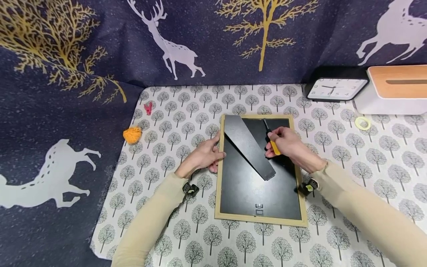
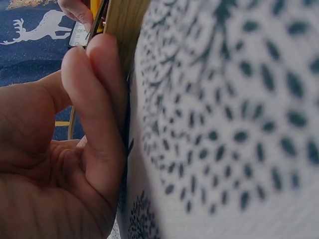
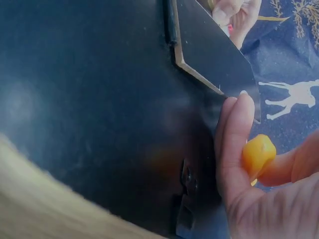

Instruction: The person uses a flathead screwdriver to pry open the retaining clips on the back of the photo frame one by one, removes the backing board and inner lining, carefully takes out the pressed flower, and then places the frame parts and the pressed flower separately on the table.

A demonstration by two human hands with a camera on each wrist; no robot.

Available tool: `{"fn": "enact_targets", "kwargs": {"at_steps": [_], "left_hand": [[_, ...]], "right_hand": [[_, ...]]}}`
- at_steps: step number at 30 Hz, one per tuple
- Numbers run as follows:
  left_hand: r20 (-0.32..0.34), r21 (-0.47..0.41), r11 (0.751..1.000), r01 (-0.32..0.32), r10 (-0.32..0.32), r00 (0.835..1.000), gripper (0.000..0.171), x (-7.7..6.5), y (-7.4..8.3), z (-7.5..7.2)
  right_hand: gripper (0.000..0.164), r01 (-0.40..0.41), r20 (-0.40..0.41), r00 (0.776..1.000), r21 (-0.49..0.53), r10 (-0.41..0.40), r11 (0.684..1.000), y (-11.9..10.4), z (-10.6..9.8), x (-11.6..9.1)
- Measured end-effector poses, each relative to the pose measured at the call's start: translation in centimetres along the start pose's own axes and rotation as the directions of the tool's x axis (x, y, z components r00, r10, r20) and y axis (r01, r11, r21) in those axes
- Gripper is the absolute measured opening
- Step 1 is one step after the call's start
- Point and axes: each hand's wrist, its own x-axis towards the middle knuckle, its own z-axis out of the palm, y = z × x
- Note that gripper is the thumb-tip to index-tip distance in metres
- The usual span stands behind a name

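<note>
A picture frame (image 1: 261,221) lies back side up, with a light wooden rim and a black backing board (image 1: 243,193). A hinged black stand flap (image 1: 248,144) slants across the board. My left hand (image 1: 207,154) holds the frame's left rim; in the left wrist view its bent fingers (image 2: 92,99) press against the wooden side. My right hand (image 1: 287,142) grips a screwdriver (image 1: 274,146) by its yellow and black handle, the metal shaft directed at the frame's top rim. In the right wrist view the handle's yellow end (image 3: 259,153) shows between thumb and fingers.
A black clock (image 1: 337,89) and a white tissue box (image 1: 390,105) with a wooden lid stand at the back right. Nearby lies a pale yellow ring (image 1: 363,123). An orange yarn ball (image 1: 132,135) and a red clip (image 1: 148,108) lie at the left edge of the tree-patterned cloth.
</note>
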Motion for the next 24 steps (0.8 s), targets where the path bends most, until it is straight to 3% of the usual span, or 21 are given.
{"fn": "enact_targets", "kwargs": {"at_steps": [18,24], "left_hand": [[-0.022,0.029,1.000,0.010,-0.009,1.000,0.102,-0.5,0.2,0.1],[-0.026,0.044,0.999,-0.010,0.011,1.000,0.102,-0.1,-0.1,0.1]], "right_hand": [[0.029,0.005,-0.108,0.994,-0.011,-0.006,1.000,0.0,1.3,0.0],[0.030,0.006,-0.104,0.995,-0.014,-0.007,1.000,0.0,1.1,0.0]]}}
